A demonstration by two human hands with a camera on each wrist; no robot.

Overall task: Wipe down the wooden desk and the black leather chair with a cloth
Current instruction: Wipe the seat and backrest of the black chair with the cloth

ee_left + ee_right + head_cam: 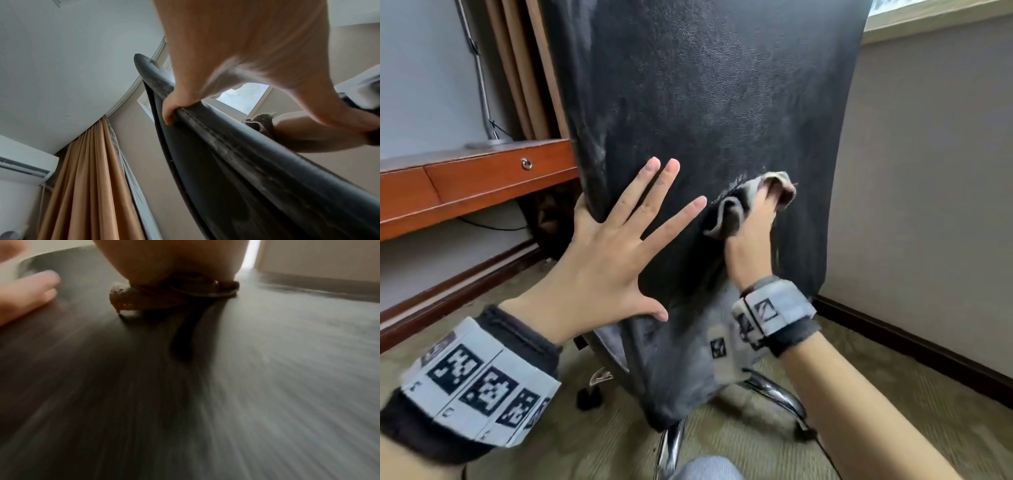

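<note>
The black leather chair (722,102) stands with its dusty back towards me. My left hand (613,246) lies flat on the lower left of the backrest with its fingers spread and straight. Its little finger (168,112) hooks over the chair's left edge (236,146). My right hand (753,236) grips a crumpled grey-brown cloth (739,205) and presses it on the backrest, just right of the left fingertips. The right wrist view is blurred and shows the cloth (127,295) on the leather (205,386). The wooden desk (476,178) with a drawer is at the left, partly behind the chair.
The chair's chrome base (774,390) and a black caster (587,399) stand on greenish carpet. A beige wall with a dark skirting board (928,342) runs close on the right. Tan curtains (524,68) and a lamp pole (479,68) rise behind the desk.
</note>
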